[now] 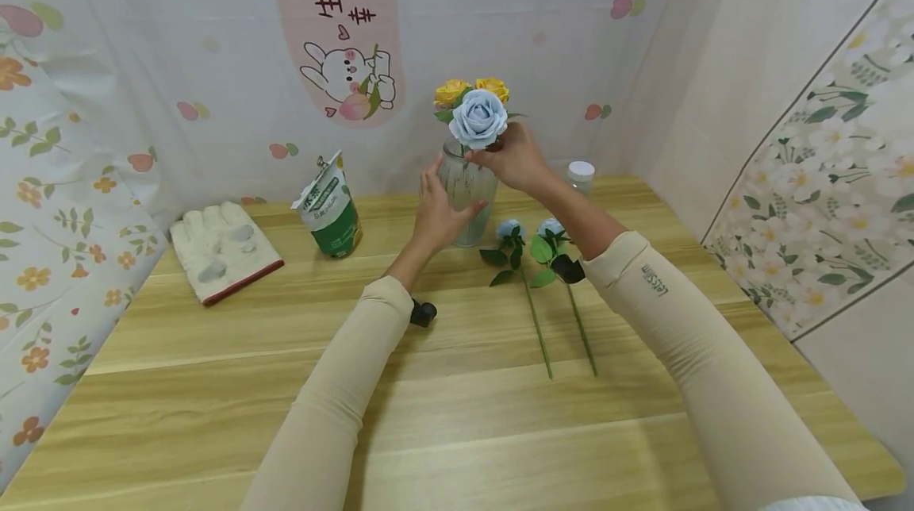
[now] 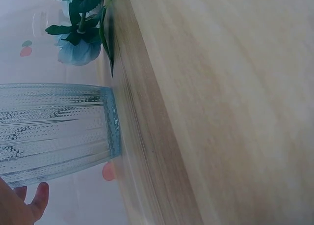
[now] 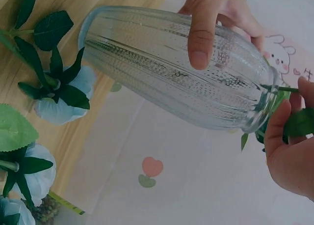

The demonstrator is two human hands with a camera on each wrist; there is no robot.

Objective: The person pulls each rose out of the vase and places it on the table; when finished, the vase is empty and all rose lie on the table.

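Wooden worktop [image 1: 464, 416] meets printed backdrop [image 1: 500, 27]; at the worktop's far middle stands the glass vase [image 1: 466, 190], probably rigid, slippery, breakable, best steadied round its body, where the left hand [image 1: 437, 217] clasps it; the right hand [image 1: 517, 160] pinches the blue rose [image 1: 478, 118] by its stem [image 3: 287, 89], beside the vase's mouth; likely light, soft petals favour that hold.

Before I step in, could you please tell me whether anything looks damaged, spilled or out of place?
Nothing looks spilled or broken; the glass vase stands upright. The one oddity is the white glove on the table's left, bearing two grey spots; I cannot tell whether they are stains.
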